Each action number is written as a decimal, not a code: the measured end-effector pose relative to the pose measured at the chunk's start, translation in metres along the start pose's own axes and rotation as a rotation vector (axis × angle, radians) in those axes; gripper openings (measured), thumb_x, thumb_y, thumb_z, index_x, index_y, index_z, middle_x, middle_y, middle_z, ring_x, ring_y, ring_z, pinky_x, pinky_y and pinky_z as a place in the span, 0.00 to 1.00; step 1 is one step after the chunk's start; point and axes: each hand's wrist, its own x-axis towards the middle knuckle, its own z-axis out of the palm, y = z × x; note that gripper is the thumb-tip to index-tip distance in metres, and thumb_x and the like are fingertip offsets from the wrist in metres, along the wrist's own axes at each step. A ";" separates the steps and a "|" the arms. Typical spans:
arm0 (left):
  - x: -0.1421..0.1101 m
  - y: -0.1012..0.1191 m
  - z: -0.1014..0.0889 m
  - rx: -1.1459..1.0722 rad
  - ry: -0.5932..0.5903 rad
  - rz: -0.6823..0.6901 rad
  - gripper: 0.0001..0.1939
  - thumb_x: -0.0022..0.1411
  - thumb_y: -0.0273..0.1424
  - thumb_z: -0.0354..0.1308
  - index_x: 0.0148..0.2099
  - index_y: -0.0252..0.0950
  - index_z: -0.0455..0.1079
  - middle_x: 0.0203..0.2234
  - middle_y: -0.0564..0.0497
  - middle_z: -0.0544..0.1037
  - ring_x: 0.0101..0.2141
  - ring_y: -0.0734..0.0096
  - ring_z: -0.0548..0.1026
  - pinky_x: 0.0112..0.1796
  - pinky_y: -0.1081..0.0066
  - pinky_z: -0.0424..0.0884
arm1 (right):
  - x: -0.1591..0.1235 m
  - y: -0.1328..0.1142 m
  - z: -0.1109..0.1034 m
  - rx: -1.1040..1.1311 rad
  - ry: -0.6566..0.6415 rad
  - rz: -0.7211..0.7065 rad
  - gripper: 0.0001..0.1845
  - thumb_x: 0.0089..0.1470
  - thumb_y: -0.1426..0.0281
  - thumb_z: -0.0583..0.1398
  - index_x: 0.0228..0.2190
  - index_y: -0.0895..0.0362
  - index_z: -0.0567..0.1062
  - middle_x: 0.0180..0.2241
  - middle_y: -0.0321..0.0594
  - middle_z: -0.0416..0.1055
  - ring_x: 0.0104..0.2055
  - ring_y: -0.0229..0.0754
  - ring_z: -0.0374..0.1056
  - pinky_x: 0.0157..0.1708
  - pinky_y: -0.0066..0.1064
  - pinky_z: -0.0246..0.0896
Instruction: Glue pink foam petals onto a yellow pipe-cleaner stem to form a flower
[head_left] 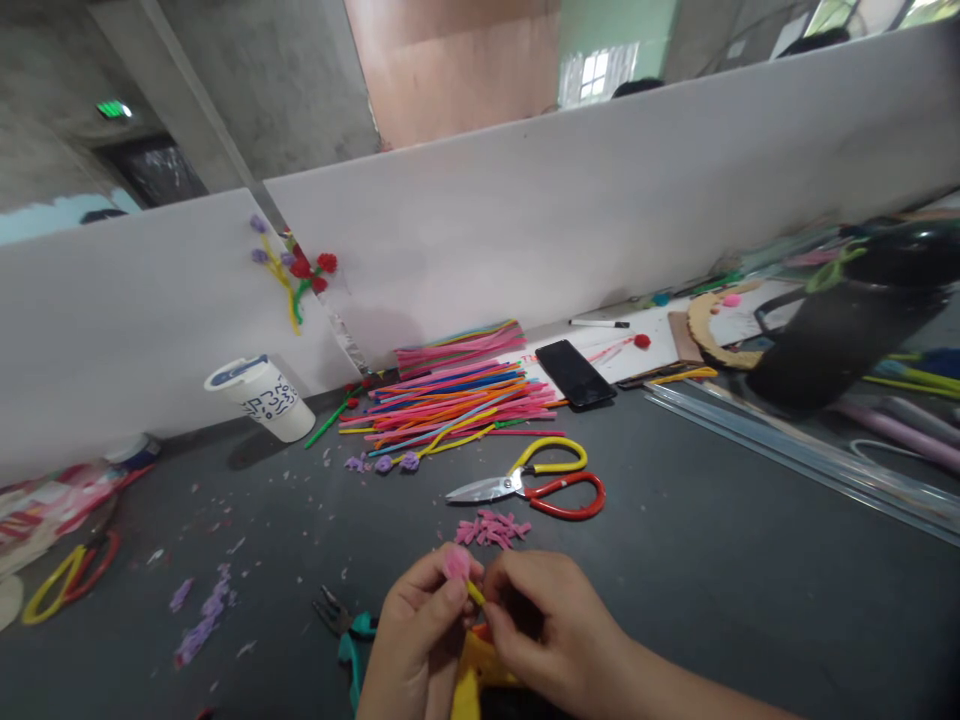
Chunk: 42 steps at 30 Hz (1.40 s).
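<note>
My left hand (424,625) pinches a fuzzy pink pipe-cleaner ball (457,564) between thumb and fingers. A short yellow pipe-cleaner stem (475,593) runs from the ball to my right hand (544,615), whose thumb and fingertips are closed on it. Just beyond my hands lies a heap of cut pink pipe-cleaner pieces (491,529). Behind the heap rest scissors (525,480) with one yellow and one red handle. Teal-handled pliers (341,622) lie left of my left hand. Beneath my hands is a yellow object (480,662), mostly hidden.
Colourful pipe cleaners (457,400) are piled at the back, near a white cup (262,398) and a phone (575,374). Purple scraps (204,620) and a second pair of scissors (71,578) lie left. At right stand a dark jug (855,320) and clear strips (795,455).
</note>
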 end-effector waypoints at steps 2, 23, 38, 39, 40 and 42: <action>-0.001 0.000 0.001 0.008 -0.016 0.017 0.14 0.36 0.34 0.75 0.26 0.31 0.78 0.21 0.54 0.70 0.21 0.81 0.64 0.25 0.79 0.62 | 0.000 -0.001 0.000 -0.003 0.001 -0.003 0.08 0.46 0.76 0.53 0.19 0.55 0.63 0.17 0.31 0.63 0.18 0.32 0.55 0.20 0.23 0.48; -0.021 0.016 0.004 0.570 -0.187 0.619 0.11 0.49 0.41 0.67 0.32 0.42 0.83 0.23 0.43 0.77 0.26 0.61 0.73 0.28 0.67 0.67 | 0.009 0.002 -0.020 0.254 -0.175 -0.204 0.16 0.64 0.62 0.50 0.30 0.55 0.70 0.29 0.40 0.72 0.33 0.38 0.67 0.36 0.29 0.61; -0.013 0.022 -0.014 0.774 -0.484 0.867 0.13 0.57 0.35 0.63 0.45 0.40 0.76 0.26 0.48 0.75 0.26 0.69 0.73 0.26 0.73 0.70 | 0.011 0.002 -0.022 0.558 -0.369 -0.061 0.13 0.59 0.63 0.59 0.29 0.59 0.77 0.27 0.37 0.68 0.31 0.35 0.65 0.33 0.26 0.60; -0.013 0.022 -0.014 0.777 -0.488 0.872 0.13 0.57 0.35 0.63 0.46 0.40 0.76 0.26 0.48 0.74 0.26 0.69 0.72 0.26 0.73 0.70 | 0.011 0.002 -0.022 0.569 -0.379 -0.047 0.12 0.58 0.64 0.59 0.30 0.59 0.77 0.27 0.36 0.68 0.31 0.35 0.65 0.33 0.26 0.60; -0.013 0.022 -0.014 0.778 -0.486 0.877 0.13 0.58 0.34 0.62 0.46 0.40 0.76 0.27 0.49 0.74 0.26 0.70 0.72 0.26 0.73 0.69 | 0.011 0.002 -0.022 0.578 -0.388 -0.036 0.11 0.58 0.65 0.60 0.29 0.59 0.77 0.27 0.36 0.67 0.31 0.35 0.65 0.33 0.26 0.60; -0.014 0.021 -0.015 0.791 -0.481 0.894 0.12 0.58 0.31 0.62 0.45 0.40 0.75 0.27 0.50 0.73 0.26 0.71 0.71 0.26 0.74 0.69 | 0.011 0.003 -0.020 0.592 -0.401 -0.025 0.10 0.57 0.66 0.60 0.29 0.59 0.77 0.27 0.35 0.67 0.31 0.34 0.64 0.33 0.26 0.59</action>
